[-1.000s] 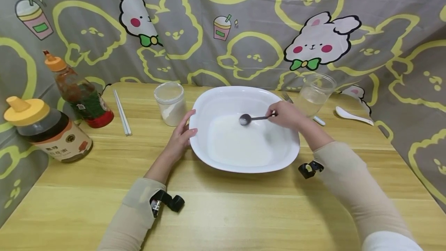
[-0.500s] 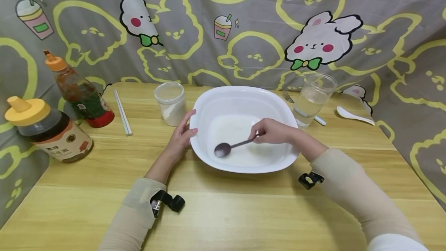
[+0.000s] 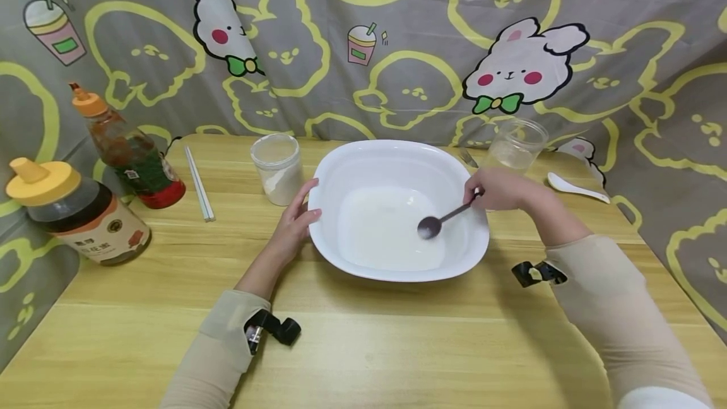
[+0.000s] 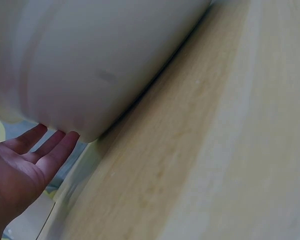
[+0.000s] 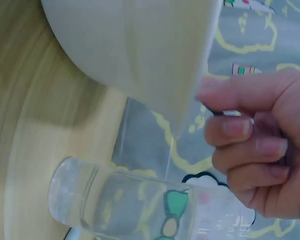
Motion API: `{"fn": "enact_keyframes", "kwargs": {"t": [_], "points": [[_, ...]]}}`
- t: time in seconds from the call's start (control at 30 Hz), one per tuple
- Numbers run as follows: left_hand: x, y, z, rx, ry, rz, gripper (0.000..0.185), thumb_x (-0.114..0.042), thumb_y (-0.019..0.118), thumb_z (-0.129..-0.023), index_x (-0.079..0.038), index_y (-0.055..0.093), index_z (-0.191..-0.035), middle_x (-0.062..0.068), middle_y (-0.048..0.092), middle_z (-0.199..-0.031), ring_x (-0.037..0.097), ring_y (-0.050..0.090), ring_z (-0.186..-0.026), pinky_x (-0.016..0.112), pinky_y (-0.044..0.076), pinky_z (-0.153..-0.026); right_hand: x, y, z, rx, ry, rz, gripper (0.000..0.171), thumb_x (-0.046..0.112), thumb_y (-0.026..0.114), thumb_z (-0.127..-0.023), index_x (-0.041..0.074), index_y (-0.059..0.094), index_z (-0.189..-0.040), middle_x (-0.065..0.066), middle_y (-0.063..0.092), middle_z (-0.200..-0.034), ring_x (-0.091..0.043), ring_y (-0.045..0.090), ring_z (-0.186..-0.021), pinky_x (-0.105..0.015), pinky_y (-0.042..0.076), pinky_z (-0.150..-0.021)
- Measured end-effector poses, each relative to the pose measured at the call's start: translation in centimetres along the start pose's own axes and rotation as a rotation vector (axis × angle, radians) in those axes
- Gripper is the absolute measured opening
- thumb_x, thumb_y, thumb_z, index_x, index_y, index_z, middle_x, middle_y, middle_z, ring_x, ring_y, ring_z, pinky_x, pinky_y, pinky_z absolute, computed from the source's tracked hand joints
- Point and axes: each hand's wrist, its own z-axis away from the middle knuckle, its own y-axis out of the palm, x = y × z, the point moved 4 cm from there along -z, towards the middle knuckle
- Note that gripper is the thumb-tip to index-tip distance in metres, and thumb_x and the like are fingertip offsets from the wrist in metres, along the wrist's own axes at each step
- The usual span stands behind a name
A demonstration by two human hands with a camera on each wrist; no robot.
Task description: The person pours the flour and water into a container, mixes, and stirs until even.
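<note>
A white oval basin (image 3: 397,274) stands mid-table, its bottom covered by a smooth whitish layer with glints on it. At its left rim, my left hand (image 3: 292,226) holds on with the thumb at the edge. The left wrist view shows its other fingertips (image 4: 70,137) against the outer wall. My right hand (image 3: 502,188) pinches the handle of a dark round-bowled spoon (image 3: 430,227) over the right rim. The spoon's bowl is low inside the basin, with something whitish in it. In the right wrist view the spoon is mostly hidden behind the hand and basin wall.
Left of the basin is a jar of white powder (image 3: 278,175), then chopsticks (image 3: 199,183), a red sauce bottle (image 3: 127,156) and a yellow-capped honey bottle (image 3: 79,213). At right stand a clear cup of water (image 5: 125,200), a fork (image 3: 468,156) and a white spoon (image 3: 578,188).
My right hand swept the spoon from the basin's back middle to the front left, then back to the right. My left hand and the basin stayed in place.
</note>
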Motion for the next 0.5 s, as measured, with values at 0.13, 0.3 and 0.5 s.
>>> {"fn": "enact_keyframes", "kwargs": {"t": [0.13,0.3,0.5], "points": [[0.0,0.0,0.0,-0.003,-0.006,0.000,0.059,-0.009,0.048,-0.080,-0.019,0.028,-0.134,0.021,0.038,-0.121,0.035,0.045,-0.097,0.032,0.051,-0.064,-0.8,-0.1,-1.3,-0.097,0.090,0.033,0.010,0.000,0.056,-0.072,0.006,0.065,-0.074,-0.002,0.058,-0.069,-0.018,0.047,-0.064,-0.029,0.040,-0.055],[-0.1,0.0,0.0,0.001,-0.003,0.008,0.059,-0.009,0.048,-0.080,-0.018,0.028,-0.134,0.021,0.037,-0.122,0.037,0.043,-0.099,0.033,0.051,-0.065,-0.4,1.1,-3.8,-0.178,0.131,0.003,0.009,0.005,0.057,-0.074,0.004,0.065,-0.080,-0.004,0.058,-0.071,-0.021,0.047,-0.066,-0.031,0.039,-0.057],[0.0,0.0,0.0,0.003,0.000,0.011,0.059,-0.008,0.048,-0.080,-0.018,0.028,-0.135,0.022,0.036,-0.123,0.037,0.043,-0.100,0.033,0.051,-0.065,1.5,3.8,-6.3,-0.218,0.019,-0.176,0.010,0.004,0.059,-0.076,0.001,0.063,-0.084,-0.002,0.057,-0.064,-0.014,0.046,-0.055,-0.026,0.038,-0.052]]}}
